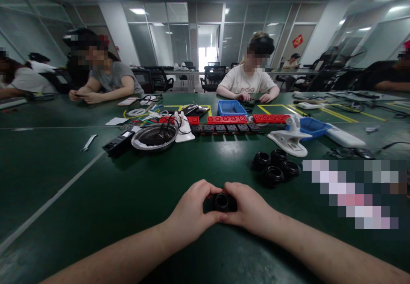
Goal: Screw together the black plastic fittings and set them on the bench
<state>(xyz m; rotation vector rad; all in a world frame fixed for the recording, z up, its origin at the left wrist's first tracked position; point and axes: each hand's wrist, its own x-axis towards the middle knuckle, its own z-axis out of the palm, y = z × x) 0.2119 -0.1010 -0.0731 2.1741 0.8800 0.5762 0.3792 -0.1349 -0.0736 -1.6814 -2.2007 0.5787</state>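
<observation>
Between my left hand [197, 207] and my right hand [245, 203] is a black ring-shaped part [221, 201] with a round hole facing up. Both hands curl round it from the sides, thumbs meeting at its near edge and fingers at its far edge. It sits low over the green table, and I cannot tell whether it rests on the surface. To the right of my hands stands a cluster of several similar black ring-shaped parts [274, 174], set close together.
Farther off are a metal bowl [141, 145] with cables, a black box [118, 144], a wrench [89, 142], red socket strips [226, 119], a white clip stand [292, 141] and blue trays [231, 108]. Across the table sit a person in white [248, 79] and another in grey [112, 81].
</observation>
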